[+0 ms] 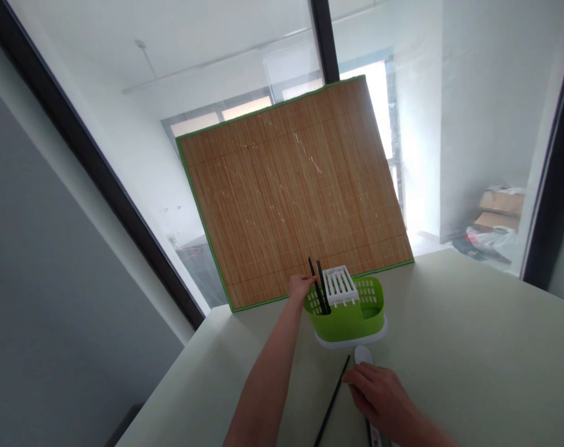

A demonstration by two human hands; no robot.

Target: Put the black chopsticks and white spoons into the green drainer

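A bright green utensil holder [340, 326] with slotted sides and a white base stands on the table. Over its middle sits a white slatted rack [340, 284]. Black chopsticks [318, 292] stand upright in its left compartment; my left hand [301, 287] is closed in a pinch on one near its upper part. In front of the holder, a loose black chopstick [332, 400] slants across the tabletop. My right hand [379, 394] has its fingers closed, the fingertips at this chopstick. A white spoon [363, 354] lies partly hidden beneath the right hand, with another dark stick beside its handle.
The pale table [473, 329] reaches right up to a glass partition. A bamboo mat [291, 192] with green edging leans on the glass behind the holder. Beyond the glass, cardboard boxes [500, 208] and plastic bags are stacked at the right.
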